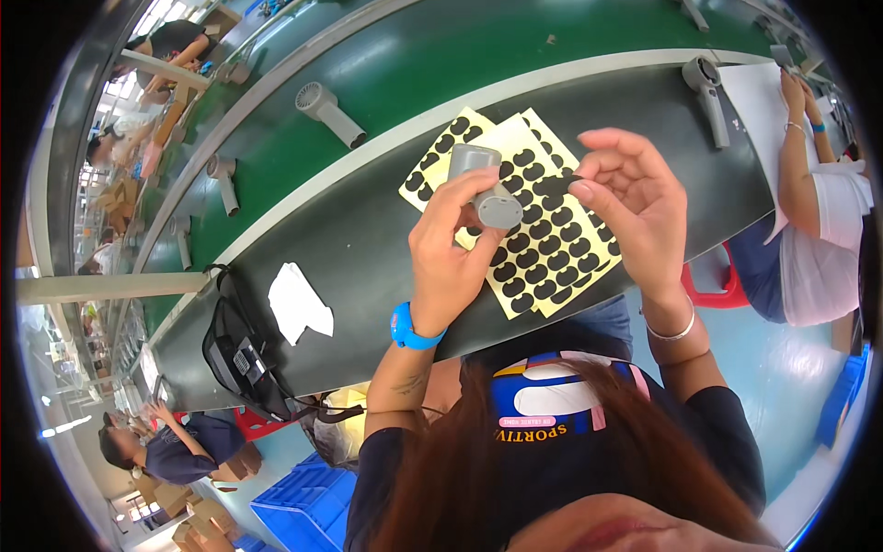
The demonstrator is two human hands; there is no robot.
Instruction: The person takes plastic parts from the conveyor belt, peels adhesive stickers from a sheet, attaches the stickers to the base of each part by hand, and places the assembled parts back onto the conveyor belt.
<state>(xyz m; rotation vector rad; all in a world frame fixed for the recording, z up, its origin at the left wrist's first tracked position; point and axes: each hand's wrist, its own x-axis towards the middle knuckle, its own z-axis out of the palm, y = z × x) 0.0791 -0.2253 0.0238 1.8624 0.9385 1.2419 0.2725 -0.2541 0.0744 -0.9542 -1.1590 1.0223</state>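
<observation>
My left hand (446, 244) is wrapped round a grey handheld fan (499, 210), whose round flat end tilts toward me. Between the thumb and finger of my right hand (639, 198) is a small black sticker (556, 185), a short way right of the fan. Both hands hover over pale yellow sheets (501, 138) that overlap on the dark table. Rows of black stickers with notched sides cover the sheets. My left fingers hide part of the fan.
More grey fans (329, 115) lie on the green conveyor belt (414, 64) beyond the table's pale edge. Another fan (708, 101) is at the table's right, near a co-worker (819, 202). Folded white paper (299, 304) and a black bag (241, 354) sit at left.
</observation>
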